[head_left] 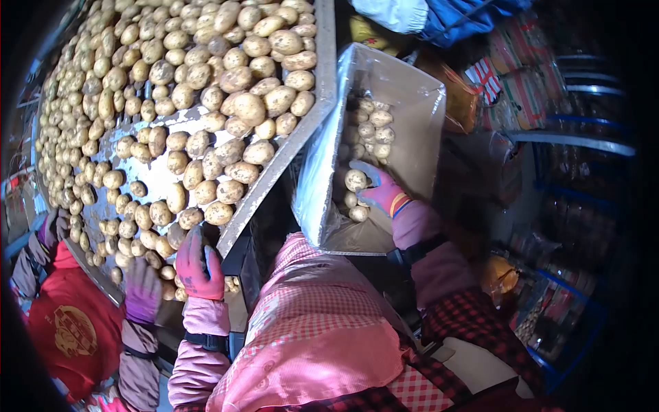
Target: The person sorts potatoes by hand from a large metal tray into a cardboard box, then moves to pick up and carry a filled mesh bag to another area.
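My right hand (384,193), in a pink and blue-grey glove, reaches into a plastic-lined box (414,147). Its fingers and thumb are closed round a pale potato (355,180). More potatoes (376,130) lie along the left side of the box, and a couple sit just below the hand. My left hand (200,266), in a pink glove with dark fingertips, is at the near edge of the sorting table (271,165). Its fingers stretch toward the potatoes there, with the thumb apart. Nothing shows in its grip, though the palm side is partly hidden.
Many soil-marked potatoes (206,75) cover the table. At the left, a co-worker in a red top (75,323) has a purple-gloved hand (143,288) by the table edge. Metal bars (573,143) and stacked printed bags (525,75) stand to the right.
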Demonstrator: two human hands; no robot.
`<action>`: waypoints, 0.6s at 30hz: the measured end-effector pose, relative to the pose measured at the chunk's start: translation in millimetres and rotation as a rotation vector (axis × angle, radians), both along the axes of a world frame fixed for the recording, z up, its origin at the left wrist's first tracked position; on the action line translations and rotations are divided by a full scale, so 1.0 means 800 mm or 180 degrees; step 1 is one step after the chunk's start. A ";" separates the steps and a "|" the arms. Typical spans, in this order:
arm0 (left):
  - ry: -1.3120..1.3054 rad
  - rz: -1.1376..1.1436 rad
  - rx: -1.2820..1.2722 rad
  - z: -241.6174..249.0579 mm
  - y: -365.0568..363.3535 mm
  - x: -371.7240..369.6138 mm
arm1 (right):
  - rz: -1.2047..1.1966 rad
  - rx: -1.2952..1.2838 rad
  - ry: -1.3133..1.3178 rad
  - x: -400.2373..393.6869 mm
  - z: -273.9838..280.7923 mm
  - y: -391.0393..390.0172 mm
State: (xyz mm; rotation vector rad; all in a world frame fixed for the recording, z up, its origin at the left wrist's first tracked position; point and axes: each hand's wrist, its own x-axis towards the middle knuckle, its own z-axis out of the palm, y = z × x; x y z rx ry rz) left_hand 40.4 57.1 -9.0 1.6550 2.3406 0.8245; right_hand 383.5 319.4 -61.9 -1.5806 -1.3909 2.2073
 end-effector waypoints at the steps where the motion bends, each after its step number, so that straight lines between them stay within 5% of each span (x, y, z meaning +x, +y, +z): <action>1: 0.0010 -0.0065 0.0024 -0.002 -0.003 0.000 | -0.0016 0.0200 0.0101 -0.001 0.012 -0.001; 7: 0.0001 -0.0103 0.0016 -0.005 -0.001 0.003 | -0.0846 0.0300 0.0860 0.071 0.088 -0.037; 9: 0.0214 -0.0113 -0.0095 -0.009 -0.006 0.002 | -0.1067 0.1036 0.0756 0.141 0.107 -0.062; 18: 0.0036 0.0072 0.0064 -0.022 -0.014 0.003 | -0.2668 0.1824 -0.1136 0.380 0.180 -0.193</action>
